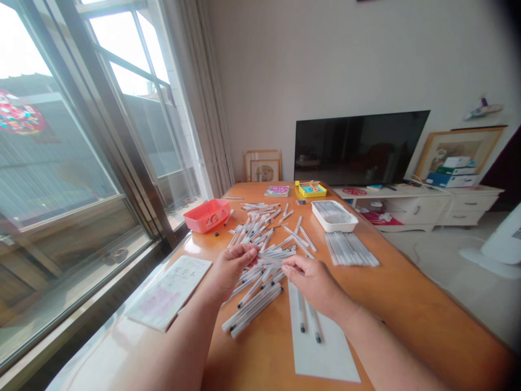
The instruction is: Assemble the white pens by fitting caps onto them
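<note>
My left hand (pixel 238 266) and my right hand (pixel 312 281) are raised over the table, fingertips pinched at the two ends of a pale, translucent pen (pixel 270 261). Motion smears it a little. Beneath and beyond them spreads a loose pile of white pens with dark ends (pixel 256 225). A few more pens (pixel 252 312) lie side by side nearer to me. Under my right hand is a sheet of white paper (pixel 325 355), with two pens (pixel 313 323) resting on it.
A red plastic basket (pixel 207 215) stands at left, above a notebook (pixel 170 293). At right, a white tray (pixel 336 224) holds grey, slender items beside a neat row of pens (pixel 352 250). A yellow box (pixel 311 190) and a booklet (pixel 277 191) lie at the table's far end.
</note>
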Available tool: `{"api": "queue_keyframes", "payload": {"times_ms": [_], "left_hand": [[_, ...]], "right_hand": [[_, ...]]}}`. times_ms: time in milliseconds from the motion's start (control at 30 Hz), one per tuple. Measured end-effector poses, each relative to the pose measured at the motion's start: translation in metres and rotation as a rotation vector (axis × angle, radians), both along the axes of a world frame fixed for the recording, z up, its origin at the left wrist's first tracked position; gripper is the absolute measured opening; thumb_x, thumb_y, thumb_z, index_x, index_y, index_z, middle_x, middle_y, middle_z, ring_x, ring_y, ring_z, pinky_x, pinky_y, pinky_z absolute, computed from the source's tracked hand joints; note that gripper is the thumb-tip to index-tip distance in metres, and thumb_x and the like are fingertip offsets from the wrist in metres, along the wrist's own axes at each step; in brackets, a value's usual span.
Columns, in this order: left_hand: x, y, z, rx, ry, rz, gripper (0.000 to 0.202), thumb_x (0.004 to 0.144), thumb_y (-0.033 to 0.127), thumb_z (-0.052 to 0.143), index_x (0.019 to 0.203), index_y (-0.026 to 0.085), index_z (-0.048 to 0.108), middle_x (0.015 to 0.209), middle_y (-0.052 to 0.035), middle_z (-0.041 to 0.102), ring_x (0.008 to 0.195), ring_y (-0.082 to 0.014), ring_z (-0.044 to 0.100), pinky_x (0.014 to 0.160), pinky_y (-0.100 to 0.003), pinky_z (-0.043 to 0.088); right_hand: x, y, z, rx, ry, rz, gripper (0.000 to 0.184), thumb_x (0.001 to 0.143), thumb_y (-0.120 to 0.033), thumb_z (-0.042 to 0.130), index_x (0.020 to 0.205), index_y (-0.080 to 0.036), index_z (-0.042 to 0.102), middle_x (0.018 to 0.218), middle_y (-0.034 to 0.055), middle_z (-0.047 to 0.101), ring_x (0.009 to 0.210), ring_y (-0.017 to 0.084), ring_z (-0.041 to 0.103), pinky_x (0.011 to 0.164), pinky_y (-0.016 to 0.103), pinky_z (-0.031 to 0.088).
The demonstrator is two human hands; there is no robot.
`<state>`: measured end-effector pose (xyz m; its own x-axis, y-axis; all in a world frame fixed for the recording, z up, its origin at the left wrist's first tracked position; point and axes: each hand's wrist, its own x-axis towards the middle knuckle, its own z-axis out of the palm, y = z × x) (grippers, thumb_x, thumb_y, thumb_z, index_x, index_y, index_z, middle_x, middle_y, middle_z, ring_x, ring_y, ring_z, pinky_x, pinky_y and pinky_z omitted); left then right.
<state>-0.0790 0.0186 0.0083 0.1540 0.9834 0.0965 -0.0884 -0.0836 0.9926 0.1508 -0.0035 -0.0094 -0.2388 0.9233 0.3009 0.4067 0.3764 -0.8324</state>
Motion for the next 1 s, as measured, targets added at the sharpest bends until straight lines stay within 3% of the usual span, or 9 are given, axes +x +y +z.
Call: {"api": "queue_keyframes", "payload": {"times_ms": [167, 333, 567, 733, 833, 1000], "left_hand": [[0.0, -0.002, 0.001, -0.086, -0.148, -0.013, 0.031, 0.083, 0.038, 0.072, 0.1, 0.012, 0.076, 0.083, -0.0074, 0.068, 0.075, -0.0137, 0.059, 0.074, -0.025, 0.045], [-0.001, -0.002, 0.0, -0.145, -0.257, -0.033, 0.023, 0.079, 0.031, 0.078, 0.095, 0.014, 0.074, 0.078, -0.005, 0.067, 0.068, -0.0098, 0.058, 0.068, -0.021, 0.044], [0.002, -0.004, -0.002, -0.178, -0.254, -0.058, 0.021, 0.079, 0.032, 0.078, 0.085, 0.013, 0.071, 0.083, -0.008, 0.07, 0.069, -0.0107, 0.061, 0.069, -0.022, 0.046], [0.004, -0.003, -0.001, -0.118, -0.225, -0.025, 0.025, 0.076, 0.03, 0.081, 0.093, 0.013, 0.074, 0.087, -0.0082, 0.071, 0.076, -0.0137, 0.064, 0.079, -0.027, 0.049], [0.005, -0.004, 0.0, -0.109, -0.232, -0.035, 0.026, 0.077, 0.03, 0.08, 0.097, 0.014, 0.075, 0.091, -0.0092, 0.072, 0.081, -0.0149, 0.065, 0.082, -0.028, 0.049], [0.007, -0.004, 0.001, -0.108, -0.278, -0.003, 0.027, 0.082, 0.034, 0.075, 0.096, 0.011, 0.076, 0.081, -0.0082, 0.069, 0.076, -0.014, 0.062, 0.076, -0.026, 0.049]], "right_hand": [[-0.001, -0.001, 0.0, 0.015, 0.005, -0.003, 0.027, 0.093, -0.041, 0.055, 0.098, -0.022, 0.073, 0.082, 0.0009, 0.073, 0.076, 0.018, 0.064, 0.069, 0.028, 0.047], [-0.002, -0.003, 0.003, 0.08, 0.008, -0.002, 0.024, 0.093, -0.037, 0.055, 0.1, -0.022, 0.073, 0.09, 0.0021, 0.074, 0.084, 0.019, 0.066, 0.076, 0.028, 0.048], [-0.001, -0.006, 0.007, 0.122, -0.019, -0.019, 0.024, 0.094, -0.037, 0.053, 0.096, -0.022, 0.072, 0.085, 0.0029, 0.071, 0.08, 0.02, 0.062, 0.073, 0.029, 0.046], [-0.005, -0.006, 0.007, -0.068, 0.093, 0.049, 0.034, 0.097, -0.045, 0.047, 0.085, -0.02, 0.067, 0.063, -0.0017, 0.056, 0.059, 0.014, 0.049, 0.057, 0.026, 0.038], [-0.007, -0.006, 0.007, -0.212, 0.179, 0.09, 0.037, 0.097, -0.047, 0.046, 0.078, -0.019, 0.061, 0.058, -0.0038, 0.05, 0.054, 0.012, 0.044, 0.055, 0.025, 0.036], [-0.007, -0.009, 0.012, -0.215, 0.194, 0.092, 0.035, 0.096, -0.047, 0.047, 0.076, -0.019, 0.057, 0.058, -0.0046, 0.048, 0.054, 0.011, 0.041, 0.055, 0.024, 0.034]]}}
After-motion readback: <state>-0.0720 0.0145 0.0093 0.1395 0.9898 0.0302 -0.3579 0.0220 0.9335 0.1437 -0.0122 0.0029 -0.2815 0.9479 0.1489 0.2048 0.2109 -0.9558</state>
